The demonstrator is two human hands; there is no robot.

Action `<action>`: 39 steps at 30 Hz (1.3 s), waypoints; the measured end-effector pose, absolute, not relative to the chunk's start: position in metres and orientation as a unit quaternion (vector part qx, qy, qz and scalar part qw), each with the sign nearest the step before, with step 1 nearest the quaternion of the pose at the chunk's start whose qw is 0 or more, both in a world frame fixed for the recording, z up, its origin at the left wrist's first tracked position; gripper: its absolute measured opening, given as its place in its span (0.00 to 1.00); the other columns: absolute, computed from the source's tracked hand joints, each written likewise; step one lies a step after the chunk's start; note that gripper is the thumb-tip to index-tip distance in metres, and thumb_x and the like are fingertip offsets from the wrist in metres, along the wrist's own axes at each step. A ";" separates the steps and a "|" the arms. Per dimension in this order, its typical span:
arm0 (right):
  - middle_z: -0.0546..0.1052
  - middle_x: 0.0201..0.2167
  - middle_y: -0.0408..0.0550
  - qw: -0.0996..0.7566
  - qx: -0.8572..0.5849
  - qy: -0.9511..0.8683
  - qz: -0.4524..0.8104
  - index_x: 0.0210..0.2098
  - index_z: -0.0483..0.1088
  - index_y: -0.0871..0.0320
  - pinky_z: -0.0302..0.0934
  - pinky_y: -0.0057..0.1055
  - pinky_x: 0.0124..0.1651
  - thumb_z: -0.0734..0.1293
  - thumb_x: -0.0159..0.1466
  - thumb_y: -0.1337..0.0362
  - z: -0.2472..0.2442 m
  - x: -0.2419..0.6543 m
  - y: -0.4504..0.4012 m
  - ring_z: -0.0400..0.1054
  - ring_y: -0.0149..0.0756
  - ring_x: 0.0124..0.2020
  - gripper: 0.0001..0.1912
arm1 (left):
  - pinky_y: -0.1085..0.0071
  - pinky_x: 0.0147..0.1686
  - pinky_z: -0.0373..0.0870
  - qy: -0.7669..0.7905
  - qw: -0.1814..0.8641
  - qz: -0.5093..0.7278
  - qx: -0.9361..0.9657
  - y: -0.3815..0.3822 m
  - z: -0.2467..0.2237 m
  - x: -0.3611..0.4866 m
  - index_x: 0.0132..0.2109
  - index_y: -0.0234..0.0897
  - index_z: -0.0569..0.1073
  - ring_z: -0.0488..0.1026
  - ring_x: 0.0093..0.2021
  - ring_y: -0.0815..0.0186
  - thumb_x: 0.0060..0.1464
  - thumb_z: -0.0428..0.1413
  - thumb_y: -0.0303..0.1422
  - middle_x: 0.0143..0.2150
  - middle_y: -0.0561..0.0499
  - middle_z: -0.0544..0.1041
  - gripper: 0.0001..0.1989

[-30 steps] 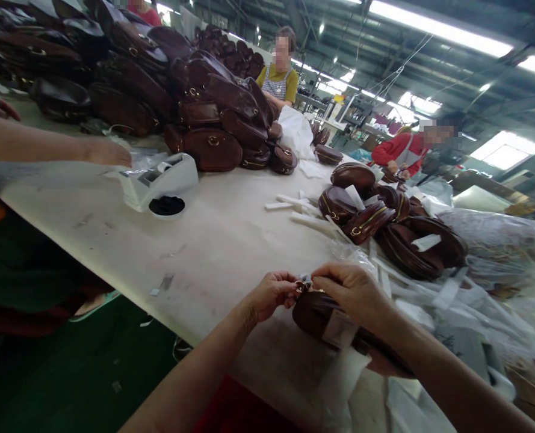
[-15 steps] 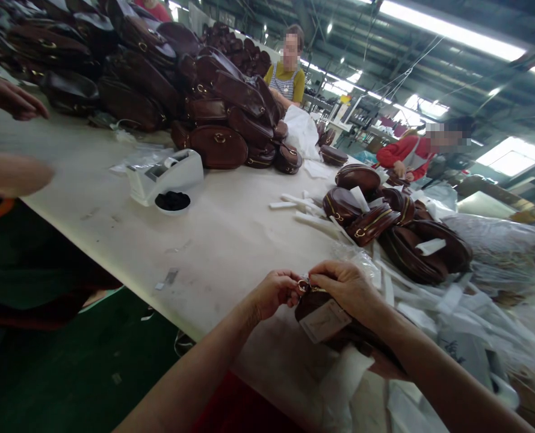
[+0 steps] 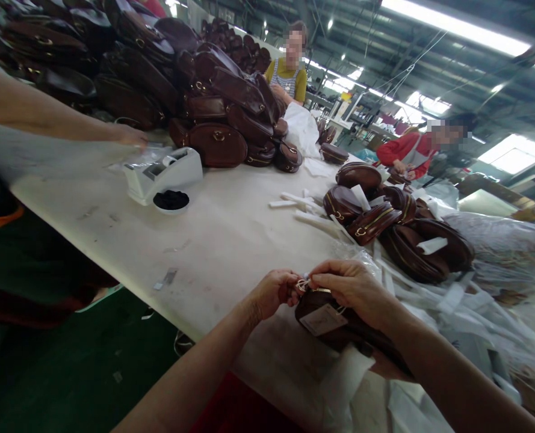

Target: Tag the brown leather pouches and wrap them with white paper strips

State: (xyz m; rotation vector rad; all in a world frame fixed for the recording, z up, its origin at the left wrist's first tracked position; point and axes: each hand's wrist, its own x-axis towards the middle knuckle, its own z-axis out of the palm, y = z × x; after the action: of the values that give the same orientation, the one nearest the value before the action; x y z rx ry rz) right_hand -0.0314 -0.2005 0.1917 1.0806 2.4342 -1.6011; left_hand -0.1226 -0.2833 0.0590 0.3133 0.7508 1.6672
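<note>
A dark brown leather bag (image 3: 360, 332) with a gold zipper lies at the table's near edge, partly under my right forearm. My left hand (image 3: 276, 293) is closed in a pinch on the metal ring (image 3: 301, 287) at the bag's end. Thumb and fingers of my right hand (image 3: 355, 285) pinch a thin white string (image 3: 307, 279) right beside that ring. A pale hang tag (image 3: 323, 319) rests on the bag's side, its loop showing under my right fingers. White wrapping paper (image 3: 346, 376) pokes out below the bag.
Brown bags (image 3: 217, 144) are heaped at the back left; more bags (image 3: 373, 219) lie right among white strips. A tape dispenser (image 3: 163, 174) stands beside a dish of black material (image 3: 171, 200). A co-worker's arm (image 3: 68, 117) reaches in from the left. Two other people work farther back.
The white string now shows looped at the ring between my fingertips; my hands have barely moved. The co-worker's arm at left has reached right, to the plastic behind the tape dispenser.
</note>
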 end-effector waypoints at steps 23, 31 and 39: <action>0.75 0.21 0.45 0.044 0.266 0.927 -0.260 0.25 0.74 0.58 0.58 0.27 0.29 0.61 0.54 0.64 0.180 -0.036 -0.192 0.68 0.33 0.25 0.10 | 0.76 0.15 0.54 0.354 0.578 0.725 0.122 -0.280 0.057 -0.121 0.27 0.31 0.71 0.62 0.15 0.74 0.33 0.58 0.30 0.21 0.51 0.71 0.09; 0.73 0.19 0.43 0.093 0.272 0.920 -0.266 0.24 0.75 0.59 0.53 0.26 0.26 0.62 0.52 0.67 0.184 -0.043 -0.194 0.65 0.31 0.23 0.09 | 0.77 0.17 0.56 0.340 0.581 0.730 0.117 -0.287 0.057 -0.118 0.29 0.32 0.71 0.62 0.17 0.75 0.27 0.55 0.26 0.22 0.54 0.71 0.13; 0.75 0.21 0.44 0.103 0.285 0.927 -0.220 0.26 0.75 0.59 0.54 0.26 0.27 0.63 0.54 0.66 0.182 -0.043 -0.193 0.66 0.31 0.24 0.09 | 0.77 0.19 0.56 0.363 0.567 0.730 0.120 -0.288 0.055 -0.113 0.28 0.32 0.72 0.62 0.17 0.77 0.28 0.65 0.30 0.23 0.55 0.71 0.15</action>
State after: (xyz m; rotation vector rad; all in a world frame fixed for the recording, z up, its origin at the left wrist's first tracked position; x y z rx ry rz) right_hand -0.0431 -0.1927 0.1818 0.8422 2.7353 -0.6493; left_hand -0.1134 -0.2875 0.0549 0.2823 0.8526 1.7158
